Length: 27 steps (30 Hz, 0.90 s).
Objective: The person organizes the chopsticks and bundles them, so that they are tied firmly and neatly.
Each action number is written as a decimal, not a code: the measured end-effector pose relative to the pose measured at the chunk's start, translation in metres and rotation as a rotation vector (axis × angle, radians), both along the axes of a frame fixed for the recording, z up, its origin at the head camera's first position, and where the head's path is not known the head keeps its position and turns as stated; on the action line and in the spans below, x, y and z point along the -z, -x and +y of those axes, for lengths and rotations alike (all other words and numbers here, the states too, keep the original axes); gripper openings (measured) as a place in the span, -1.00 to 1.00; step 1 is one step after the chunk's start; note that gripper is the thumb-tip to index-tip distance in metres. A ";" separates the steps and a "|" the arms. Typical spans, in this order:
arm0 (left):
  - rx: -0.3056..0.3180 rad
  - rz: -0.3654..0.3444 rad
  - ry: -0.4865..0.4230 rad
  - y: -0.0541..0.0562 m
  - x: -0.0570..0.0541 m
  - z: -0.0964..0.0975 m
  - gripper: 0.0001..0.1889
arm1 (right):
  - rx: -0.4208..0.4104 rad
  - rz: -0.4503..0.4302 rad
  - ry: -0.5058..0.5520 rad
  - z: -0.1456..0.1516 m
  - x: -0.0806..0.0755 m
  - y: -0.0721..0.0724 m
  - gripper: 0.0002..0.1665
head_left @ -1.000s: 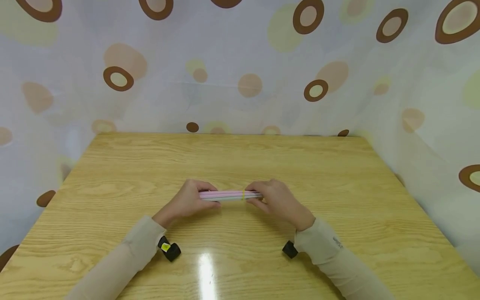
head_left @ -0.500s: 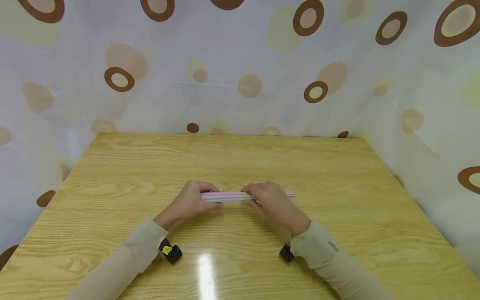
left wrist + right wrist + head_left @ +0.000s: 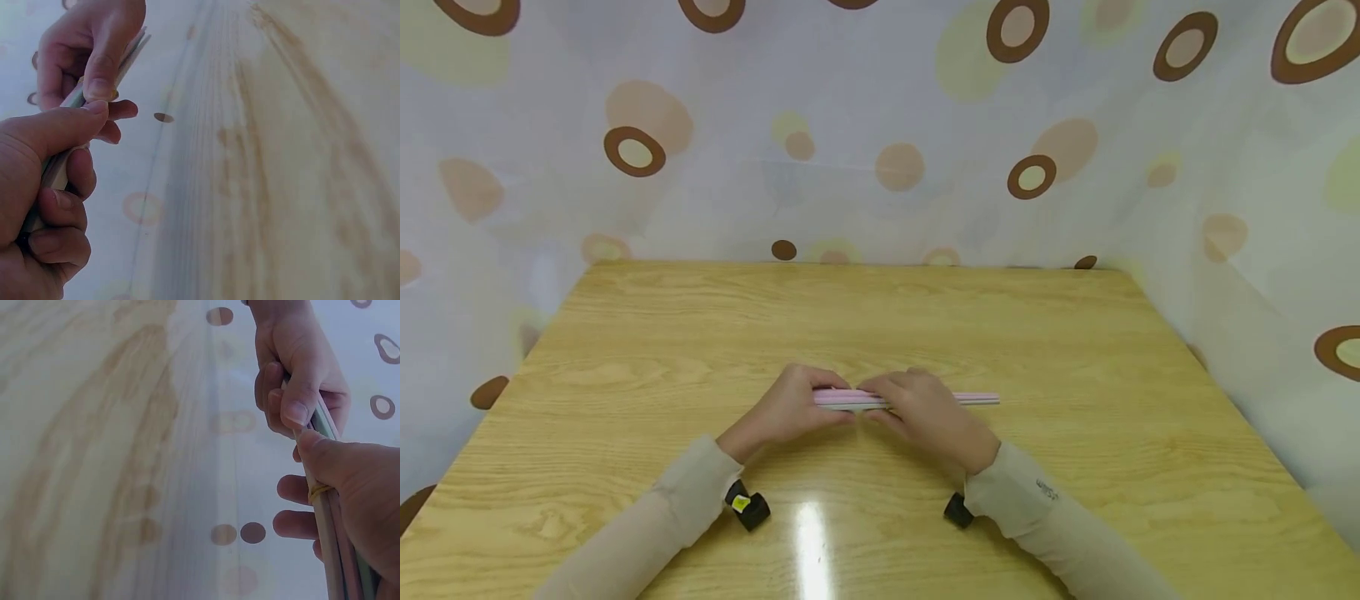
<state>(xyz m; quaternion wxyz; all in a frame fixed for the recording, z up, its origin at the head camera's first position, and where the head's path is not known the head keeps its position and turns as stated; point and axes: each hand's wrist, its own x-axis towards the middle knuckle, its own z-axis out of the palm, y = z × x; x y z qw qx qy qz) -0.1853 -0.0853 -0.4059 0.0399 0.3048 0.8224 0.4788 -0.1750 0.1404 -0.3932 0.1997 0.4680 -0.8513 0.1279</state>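
A slim bundle of pink, pale green and light-coloured chopsticks (image 3: pixel 842 399) is held crosswise above the table. My left hand (image 3: pixel 790 406) grips its left part, fingers curled round it in the left wrist view. Close beside it, my right hand (image 3: pixel 931 418) pinches the bundle between thumb and fingers, and the two thumb tips nearly meet. Beyond my right hand the thinner ends stick out to the right. A yellow rubber band (image 3: pixel 319 492) circles the chopsticks near my right thumb in the right wrist view; in the head view my fingers cover it.
The wood-grain table (image 3: pixel 880 317) stretches under both hands, with a bright light reflection near its front. A white curtain (image 3: pixel 842 200) with brown and beige ovals hangs behind the table and along its sides. Black wrist cameras (image 3: pixel 748 507) hang below the sleeves.
My right hand has slid left along the chopsticks up to my left hand, uncovering their right ends. The rubber band has become hidden in the head view. My left hand has shifted slightly right.
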 end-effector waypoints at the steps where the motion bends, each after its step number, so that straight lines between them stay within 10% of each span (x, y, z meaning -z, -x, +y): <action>1: 0.002 0.001 0.007 0.000 -0.001 0.000 -0.80 | -0.007 -0.010 -0.004 -0.001 0.000 0.001 -0.57; 8: -0.046 0.000 0.048 0.001 -0.001 -0.003 -0.78 | 0.060 -0.132 -0.077 0.009 -0.006 0.006 -0.47; 14: -0.125 0.007 0.051 0.004 -0.001 -0.014 -0.75 | 0.182 -0.201 -0.132 0.036 -0.011 0.019 -0.76; 27: -0.149 0.406 0.430 0.005 -0.006 -0.016 -0.77 | 0.181 -0.390 -0.155 0.053 -0.011 0.031 -0.73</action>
